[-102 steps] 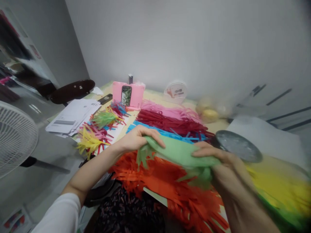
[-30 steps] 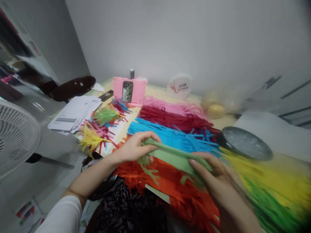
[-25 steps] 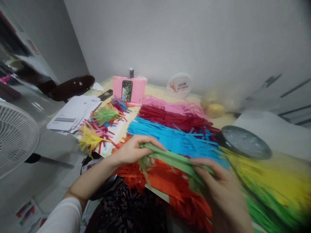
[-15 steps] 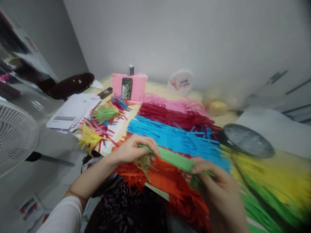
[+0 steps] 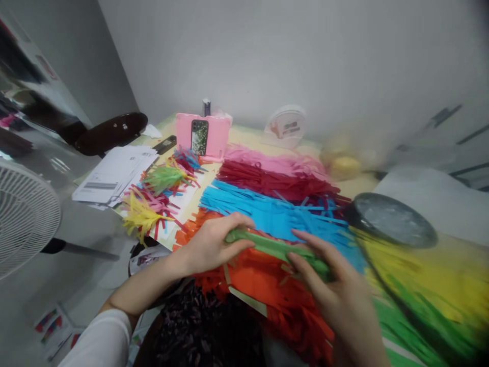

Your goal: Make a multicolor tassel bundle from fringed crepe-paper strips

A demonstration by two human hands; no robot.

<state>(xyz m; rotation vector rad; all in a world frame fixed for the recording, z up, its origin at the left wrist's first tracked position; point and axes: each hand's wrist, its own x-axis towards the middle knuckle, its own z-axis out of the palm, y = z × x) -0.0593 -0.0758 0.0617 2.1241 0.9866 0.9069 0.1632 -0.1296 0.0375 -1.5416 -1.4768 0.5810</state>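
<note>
Both hands hold one light green fringed paper strip [image 5: 273, 246], now rolled into a narrow band, above the table. My left hand [image 5: 214, 243] pinches its left end between thumb and fingers. My right hand [image 5: 332, 285] grips the right end, fingers curled over it. Under the strip lies a heap of orange fringed paper [image 5: 263, 285]. Beyond it lie rows of blue fringed paper [image 5: 275, 211], dark red fringed paper [image 5: 278, 186] and pink fringed paper [image 5: 275, 163].
Small fringed paper bundles [image 5: 156, 196] lie at the left by white printed sheets [image 5: 114, 173]. A phone leans on a pink stand [image 5: 204, 136] at the back. A dark round lid [image 5: 393, 224], yellow and green paper [image 5: 428, 295], a fan [image 5: 23, 214] and a dark stool [image 5: 110, 132] surround the table.
The wide green strip has been folded or rolled tighter into a narrow band. Both hands have dropped a little toward the orange heap and still grip its ends.
</note>
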